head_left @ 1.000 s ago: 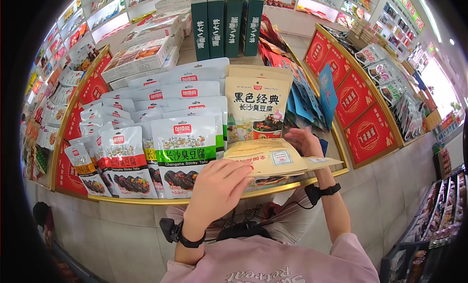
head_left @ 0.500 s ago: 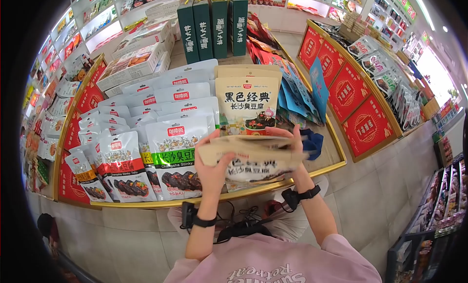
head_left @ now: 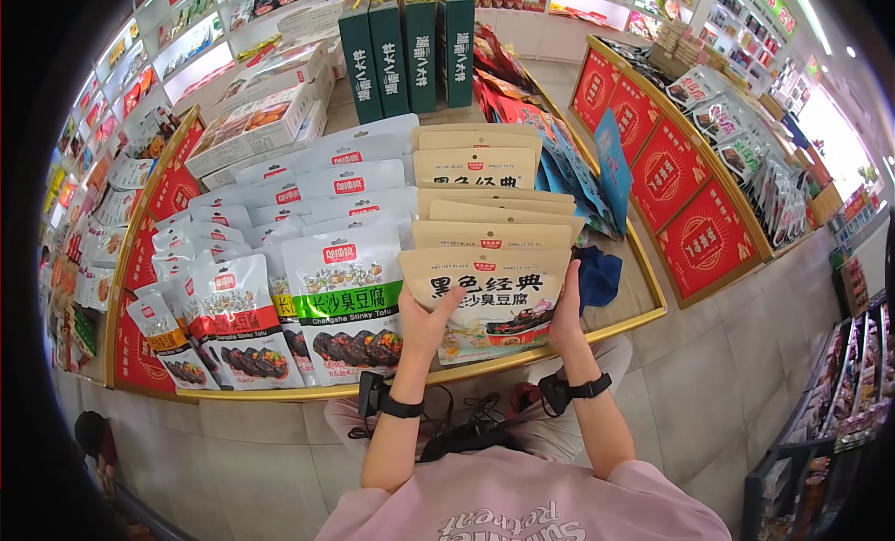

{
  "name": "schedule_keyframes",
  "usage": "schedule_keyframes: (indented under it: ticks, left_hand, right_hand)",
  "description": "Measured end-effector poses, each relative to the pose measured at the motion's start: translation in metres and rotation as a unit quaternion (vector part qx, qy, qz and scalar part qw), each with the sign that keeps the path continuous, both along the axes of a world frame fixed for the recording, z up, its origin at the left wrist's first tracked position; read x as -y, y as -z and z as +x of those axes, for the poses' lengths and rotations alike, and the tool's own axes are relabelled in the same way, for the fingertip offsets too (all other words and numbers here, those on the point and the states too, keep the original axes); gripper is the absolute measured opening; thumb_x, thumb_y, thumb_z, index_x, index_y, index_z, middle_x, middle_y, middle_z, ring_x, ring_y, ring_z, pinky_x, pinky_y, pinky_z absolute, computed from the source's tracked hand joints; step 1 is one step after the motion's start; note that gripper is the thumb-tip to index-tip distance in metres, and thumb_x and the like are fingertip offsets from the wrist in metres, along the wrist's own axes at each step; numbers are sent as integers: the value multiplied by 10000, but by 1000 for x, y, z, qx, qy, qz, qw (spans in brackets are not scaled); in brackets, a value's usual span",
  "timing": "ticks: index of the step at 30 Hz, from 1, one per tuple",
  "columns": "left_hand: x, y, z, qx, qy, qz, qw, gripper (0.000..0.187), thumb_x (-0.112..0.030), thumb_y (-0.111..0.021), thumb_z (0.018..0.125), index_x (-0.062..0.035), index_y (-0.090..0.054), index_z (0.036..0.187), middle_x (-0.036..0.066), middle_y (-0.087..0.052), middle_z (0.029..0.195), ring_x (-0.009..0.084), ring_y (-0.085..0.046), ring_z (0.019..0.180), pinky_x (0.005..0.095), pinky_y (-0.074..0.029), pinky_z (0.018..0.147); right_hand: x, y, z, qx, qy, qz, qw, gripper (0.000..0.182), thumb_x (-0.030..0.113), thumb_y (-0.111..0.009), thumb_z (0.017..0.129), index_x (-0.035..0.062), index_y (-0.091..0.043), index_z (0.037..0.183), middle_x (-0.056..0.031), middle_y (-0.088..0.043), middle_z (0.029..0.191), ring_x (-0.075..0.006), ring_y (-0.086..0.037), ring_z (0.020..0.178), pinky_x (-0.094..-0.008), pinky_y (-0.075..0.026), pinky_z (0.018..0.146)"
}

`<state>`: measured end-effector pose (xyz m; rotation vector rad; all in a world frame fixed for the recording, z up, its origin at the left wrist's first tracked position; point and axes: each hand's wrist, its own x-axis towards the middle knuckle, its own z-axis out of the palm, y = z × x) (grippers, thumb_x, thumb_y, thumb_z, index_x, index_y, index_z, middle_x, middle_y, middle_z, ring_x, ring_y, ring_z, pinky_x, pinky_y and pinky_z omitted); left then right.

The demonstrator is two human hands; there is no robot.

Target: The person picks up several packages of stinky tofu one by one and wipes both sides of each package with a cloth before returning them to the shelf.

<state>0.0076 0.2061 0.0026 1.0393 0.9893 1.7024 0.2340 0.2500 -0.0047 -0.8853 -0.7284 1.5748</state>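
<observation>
You have the front tan pouch (head_left: 503,303) between your two hands, upright at the near edge of the display table (head_left: 643,310). Your left hand (head_left: 425,323) grips its nine o'clock side, thumb over the printed front (it covers part of the black lettering), and your right hand (head_left: 566,308) presses the three o'clock side. More tan pouches (head_left: 485,207) stand in a row behind, toward twelve. Silver pouches (head_left: 347,303) fill nine to eleven o'clock, a dark blue cloth (head_left: 601,278) lies at three, just beside your right hand, and blue packets (head_left: 580,189) lean at one.
</observation>
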Motion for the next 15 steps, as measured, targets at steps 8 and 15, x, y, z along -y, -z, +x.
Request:
schedule_keyframes:
  ticks: [8,15]
  left_hand:
    - [13,13,-2,-3,16,36,999,561,-104,-860,848,12,-550,1300,110,-702,1160,165,-685,1021,315,-563,873]
    - [16,17,-2,7,24,43,999,571,-100,-870,837,9,-552,1298,107,-702,1161,170,-683,1039,320,-557,903]
  right_hand:
    - [-3,46,9,94,64,104,988,589,509,-395,1110,88,-483,1513,-49,-588,1454,-198,-589,1274,-358,-454,1084]
    - [14,23,7,126,93,177,972,517,421,-421,1118,56,-506,1473,-59,-636,1344,-178,-593,1248,-346,-467,1059]
